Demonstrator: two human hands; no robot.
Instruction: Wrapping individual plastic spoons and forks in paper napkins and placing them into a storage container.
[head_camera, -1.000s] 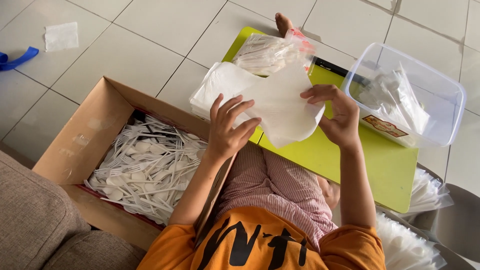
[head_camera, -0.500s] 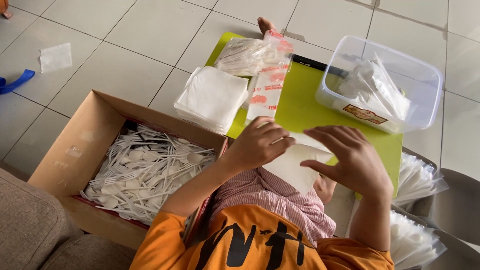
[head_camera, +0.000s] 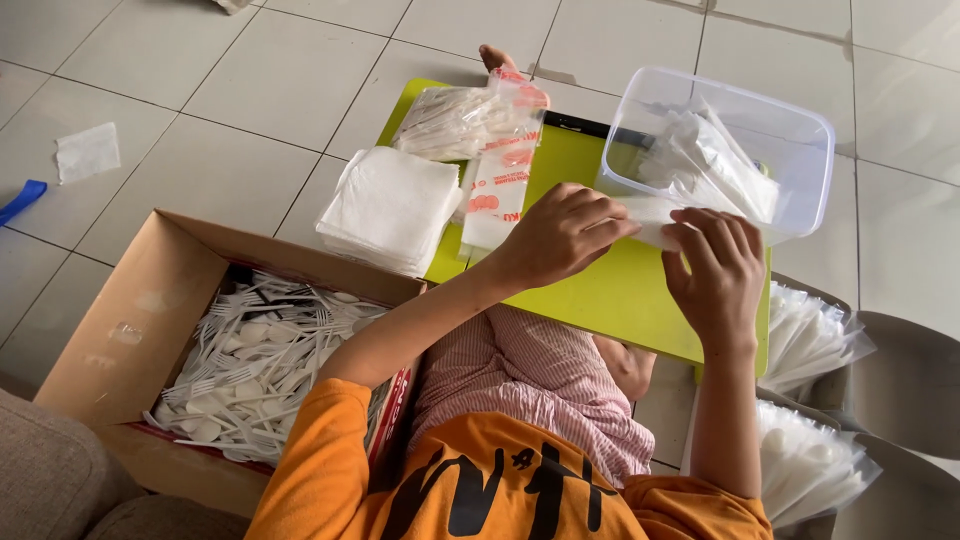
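Both hands meet over a lime-green board (head_camera: 610, 290) on my lap. My left hand (head_camera: 565, 235) and my right hand (head_camera: 715, 265) each pinch one end of a folded white napkin (head_camera: 650, 212), held level just in front of a clear plastic tub (head_camera: 805, 120). The tub holds several clear wrapped packets. A stack of white napkins (head_camera: 390, 205) lies to the left of my left hand, partly on the board's edge.
An open cardboard box (head_camera: 130, 330) at the left is full of white plastic forks and spoons (head_camera: 250, 350). Clear bags with red print (head_camera: 470, 115) lie at the board's far end. Bundles of filled packets (head_camera: 810, 340) sit at the right. A foot (head_camera: 495, 58) shows beyond the board.
The spread napkin was folded small over my lap. Both hands have since carried it forward and to the right, up to the clear tub.
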